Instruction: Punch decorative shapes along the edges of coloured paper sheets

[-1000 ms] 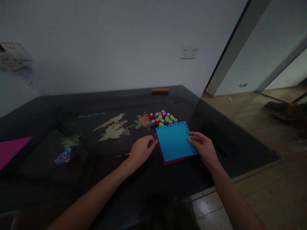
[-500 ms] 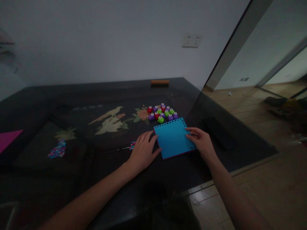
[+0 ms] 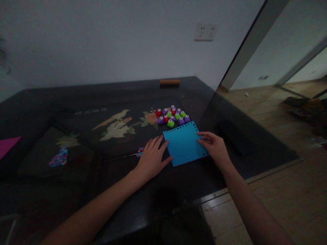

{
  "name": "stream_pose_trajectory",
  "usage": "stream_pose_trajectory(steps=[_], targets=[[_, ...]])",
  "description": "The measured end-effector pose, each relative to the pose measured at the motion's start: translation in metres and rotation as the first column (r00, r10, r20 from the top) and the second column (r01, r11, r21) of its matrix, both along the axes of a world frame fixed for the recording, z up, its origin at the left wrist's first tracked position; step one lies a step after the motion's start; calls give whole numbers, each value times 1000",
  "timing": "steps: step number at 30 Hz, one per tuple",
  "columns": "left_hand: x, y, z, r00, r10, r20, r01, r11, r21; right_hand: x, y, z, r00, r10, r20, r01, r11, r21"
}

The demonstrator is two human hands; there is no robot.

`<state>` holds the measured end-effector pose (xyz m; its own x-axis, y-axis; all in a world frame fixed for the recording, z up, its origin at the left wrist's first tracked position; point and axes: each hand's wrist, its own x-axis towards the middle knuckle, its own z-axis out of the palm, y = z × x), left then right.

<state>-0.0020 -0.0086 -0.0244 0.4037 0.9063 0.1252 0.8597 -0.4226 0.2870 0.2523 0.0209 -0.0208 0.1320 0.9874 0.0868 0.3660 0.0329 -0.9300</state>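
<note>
Resting the thumb and index finger of the right hand (image 3: 216, 148) at the right edge of a nearly square, bright blue paper sheet (image 3: 182, 144); cannot tell whether pinching or only pressing. Spreading the left hand (image 3: 153, 154) open at the opposite edge, laying thumb and forefinger against the paper.

Marked on the glossy black tabletop (image 3: 143, 100) with a short line of pale characters (image 3: 95, 111), too blurred to read, just beyond a pale picture of a bird and flowers (image 3: 119, 131).

Lying loose, straight on the tabletop: a cluster of small red, purple and green plastic pieces with white, eye-like tops (image 3: 177, 116), just beyond the sheet; a pile of tiny pink, blue and white bits (image 3: 60, 158), well to the left; a smaller cluster of similar bits (image 3: 139, 152), partly hidden behind the left hand.

Lying flat between both hands, near the table's front edge: the blue sheet, turned slightly, with the far side slanting away toward the right. Punched with dark holes along that far side and partway down the right. Cannot tell a long axis from sides so nearly equal.

Placed farther out: an orange-brown cylinder (image 3: 170, 82), lengthwise along the wall (image 3: 102, 44); a long, flat black object (image 3: 233, 137), right of the right hand; a pointed piece of magenta paper (image 3: 7, 146), far left.
</note>
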Motion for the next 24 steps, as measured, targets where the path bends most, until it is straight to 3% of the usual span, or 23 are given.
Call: stream_pose_trajectory(steps=[6,12,15,24], targets=[[0,1,0,1000,-13,-17,14,1000,10,-2,-2,3,997,-49,64,48,999,22],[0,0,2,1000,-10,-29,10,1000,-8,0,-2,2,937,-125,327,76,984,159],[0,0,1,1000,-10,-4,10,1000,-9,2,-2,0,898,-116,424,70,990,123],[-1,0,2,997,-24,-73,26,1000,16,4,-1,-6,873,-87,481,17,989,148]])
